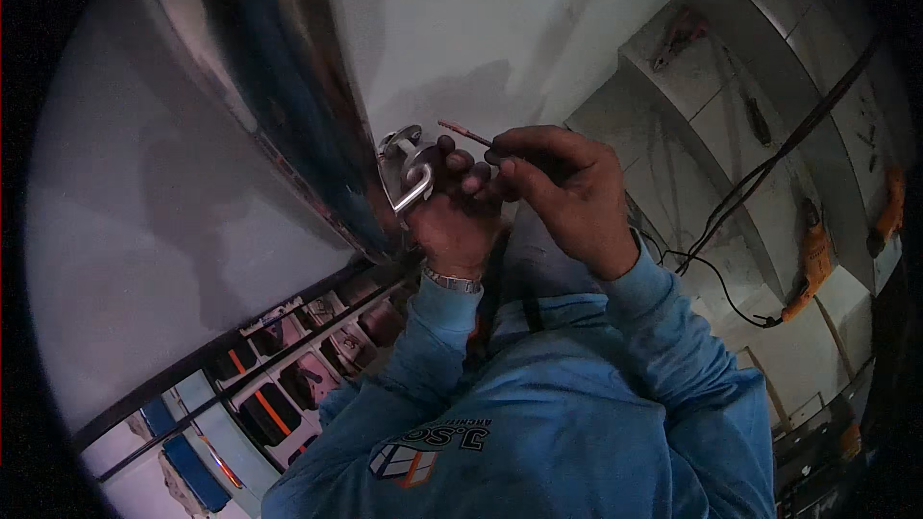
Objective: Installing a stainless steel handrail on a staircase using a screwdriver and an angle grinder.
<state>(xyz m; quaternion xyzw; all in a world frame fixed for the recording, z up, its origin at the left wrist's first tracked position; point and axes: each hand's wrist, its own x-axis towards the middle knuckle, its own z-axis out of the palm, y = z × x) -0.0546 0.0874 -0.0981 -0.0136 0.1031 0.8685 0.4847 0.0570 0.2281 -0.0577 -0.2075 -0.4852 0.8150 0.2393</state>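
My left hand (456,226), with a metal watch at its wrist, is closed around a shiny metal lever handle (414,190) with a round plate. The handle is right beside the edge of a tall glossy panel (279,67); whether it is fixed there I cannot tell. Just to the right, my right hand (577,194) pinches a thin rod (463,131) between thumb and fingers. Its free end looks ridged and reddish, and it points up and left toward the handle. Both hands' fingertips nearly meet, and part of the rod is hidden by them.
On the stepped tiled surface at the right lie an orange power tool (812,264) with a black cable (740,192), another orange tool (886,211), a screwdriver (758,120) and red-handled pliers (678,37). Several boxed parts (279,413) line the lower left.
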